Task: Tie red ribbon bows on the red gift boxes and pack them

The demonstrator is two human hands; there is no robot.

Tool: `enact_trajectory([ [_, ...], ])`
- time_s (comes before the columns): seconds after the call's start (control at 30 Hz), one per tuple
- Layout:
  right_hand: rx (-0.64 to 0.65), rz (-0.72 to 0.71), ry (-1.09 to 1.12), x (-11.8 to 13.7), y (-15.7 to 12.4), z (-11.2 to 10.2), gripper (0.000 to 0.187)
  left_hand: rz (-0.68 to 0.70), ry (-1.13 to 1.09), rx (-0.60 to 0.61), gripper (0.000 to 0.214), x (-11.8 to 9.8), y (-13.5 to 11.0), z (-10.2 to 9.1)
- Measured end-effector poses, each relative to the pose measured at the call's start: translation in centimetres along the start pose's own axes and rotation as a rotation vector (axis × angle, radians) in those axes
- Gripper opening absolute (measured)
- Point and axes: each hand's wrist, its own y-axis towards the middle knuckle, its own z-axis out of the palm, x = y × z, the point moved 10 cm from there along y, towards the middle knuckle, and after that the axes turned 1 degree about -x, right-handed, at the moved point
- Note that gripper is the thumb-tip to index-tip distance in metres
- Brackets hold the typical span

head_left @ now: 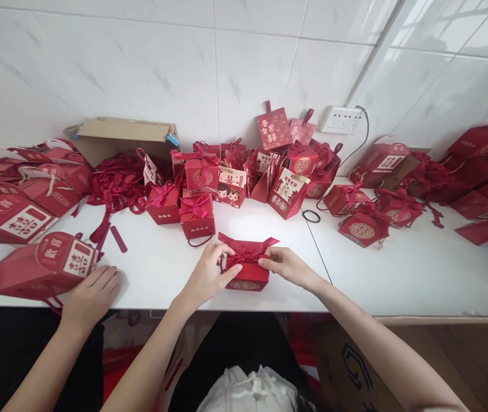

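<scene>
A small red gift box [247, 279] stands near the front edge of the white table [398, 274], with a dark red ribbon bow [246, 250] on its top. My left hand [209, 273] pinches the left side of the bow, fingers closed on the ribbon. My right hand [284, 264] pinches the right side of the bow in the same way. Both hands rest against the box.
Another person's hand [91, 292] lies flat at the left by a tipped red box [42, 266]. Several finished red boxes [196, 214] and loose ribbons [117, 183] crowd the back. A cardboard box [124, 134] and a wall socket [341, 120] stand behind.
</scene>
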Motion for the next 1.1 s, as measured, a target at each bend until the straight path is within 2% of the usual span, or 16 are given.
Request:
enact_trajectory([
  [0.03,0.005,0.0,0.005,0.0,0.0,0.0,0.035,-0.008,-0.013,0.005,0.014,0.1,-0.1,0.0],
  [0.13,0.022,0.002,0.039,0.0,0.0,0.1,0.038,-0.113,-0.098,0.016,0.02,1.1,-0.1,0.1],
  [0.23,0.032,-0.007,0.077,0.1,-0.1,0.1,0.039,-0.264,-0.212,0.075,0.022,2.4,-0.3,0.8],
  [0.3,0.04,-0.01,0.095,0.1,-0.1,0.1,0.039,-0.314,-0.248,0.121,0.026,2.7,-0.4,1.3],
  [0.47,0.052,-0.009,0.16,-0.5,0.0,0.1,0.037,-0.312,-0.295,0.168,0.031,2.7,-0.4,1.6],
  [0.6,0.099,0.004,0.277,-1.1,0.2,0.4,0.034,-0.327,-0.335,0.189,0.031,3.6,-0.2,2.2],
  [0.7,0.127,0.033,0.351,-1.7,0.3,0.5,0.029,-0.242,-0.22,0.129,0.027,3.9,-0.4,1.5],
  [0.77,0.135,0.046,0.421,-2.0,0.4,0.6,0.024,-0.182,-0.141,0.067,0.026,4.2,-1.3,-0.1],
  [0.83,0.14,0.052,0.496,-2.4,0.5,0.5,0.021,-0.155,-0.105,0.025,0.031,5.2,-3.1,-2.7],
  [0.9,0.156,0.05,0.515,-2.5,0.6,0.3,0.02,-0.133,-0.076,-0.022,0.033,7.1,-5.1,-6.4],
  [0.97,0.199,0.029,0.437,-2.3,0.6,0.3,0.022,-0.101,-0.018,-0.114,0.04,9.9,-7.1,-11.1],
  [1.0,0.22,0.007,0.375,-2.0,0.5,0.2,0.024,-0.006,0.116,-0.201,0.039,10.6,-8.0,-13.7],
  [1.03,0.232,-0.017,0.316,-1.6,0.4,0.1,0.026,0.082,0.237,-0.236,0.038,11.2,-8.7,-15.4],
  [1.1,0.204,-0.04,0.233,-1.0,0.3,-0.6,0.033,0.138,0.365,-0.231,0.037,12.9,-9.5,-17.2],
])
